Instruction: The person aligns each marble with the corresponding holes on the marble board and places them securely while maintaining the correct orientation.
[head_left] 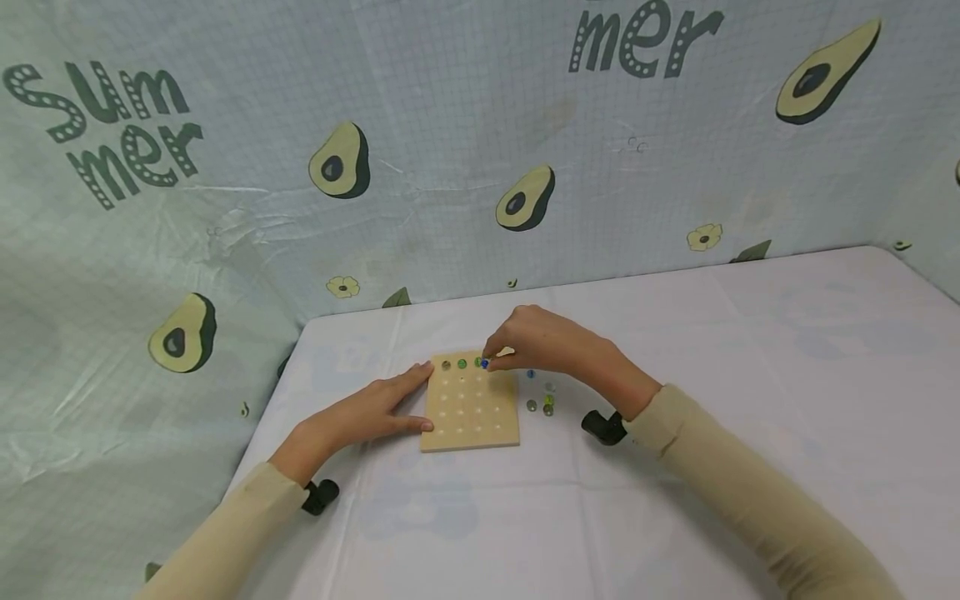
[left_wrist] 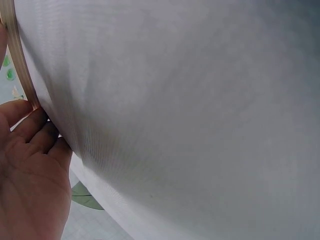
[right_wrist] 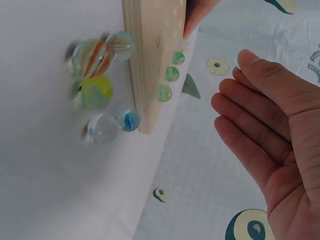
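Along the left edge of the wooden board (head_left: 469, 422), the left hand (head_left: 367, 412) lies spread, fingers (head_left: 409, 380) nearly straight, presumably to keep it from sliding on the worktop (head_left: 517, 517). At the far row, the right hand (head_left: 547, 340) pinches a blue marble (head_left: 485, 364) by the fingertips, a hold that seems suited to something so small. Green marbles (head_left: 462, 363) sit in the board's hollows (head_left: 478, 411), which should stop them rolling; loose marbles (head_left: 532, 406) lie just beside the right edge, within easy reach.

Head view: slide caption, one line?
Left hand touching a wooden board, right hand pinching a blue marble over it.
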